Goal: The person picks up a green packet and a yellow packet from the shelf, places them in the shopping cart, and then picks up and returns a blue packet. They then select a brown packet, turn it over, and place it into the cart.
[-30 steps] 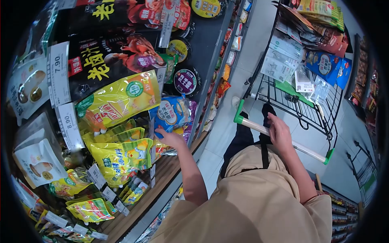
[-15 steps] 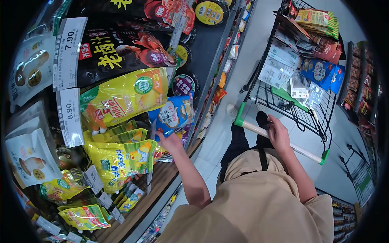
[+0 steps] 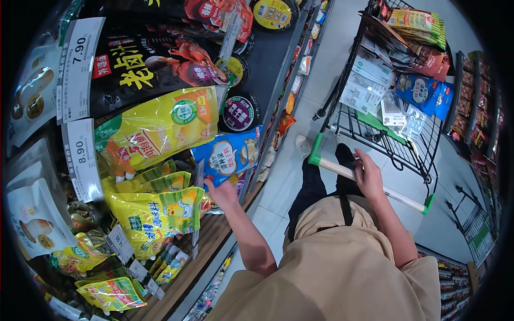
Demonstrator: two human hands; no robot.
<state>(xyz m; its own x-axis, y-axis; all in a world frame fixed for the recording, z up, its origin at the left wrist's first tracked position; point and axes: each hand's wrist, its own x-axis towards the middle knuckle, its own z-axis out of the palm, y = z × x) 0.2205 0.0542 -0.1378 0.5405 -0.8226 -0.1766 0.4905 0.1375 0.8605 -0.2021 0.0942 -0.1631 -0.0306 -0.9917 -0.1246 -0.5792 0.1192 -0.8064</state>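
My left hand [image 3: 224,195] is at the shelf edge, fingers closed on the lower corner of a blue snack packet [image 3: 225,156]. The packet lies tilted beside a large yellow seasoning pouch [image 3: 158,128] and above a yellow-green seasoning pouch [image 3: 155,216]. My right hand [image 3: 368,174] is curled round the pale, green-ended handle [image 3: 340,169] of a shopping cart [image 3: 342,88]. In the cart are similar blue packets [image 3: 423,93], yellow packets [image 3: 417,24], reddish bags [image 3: 428,61] and whitish packages [image 3: 367,85].
Black sauce pouches [image 3: 155,61] hang above, beside price tags [image 3: 80,69]. Round tubs [image 3: 239,109] line the shelf behind the packet. White pouches [image 3: 40,214] are at far left. Another cart [image 3: 479,224] and a stocked shelf [image 3: 466,101] are on the right.
The shelf goods have shifted slightly left in view. My left hand stays on the blue packet, which has moved slightly left and down. My right hand stays on the handle.
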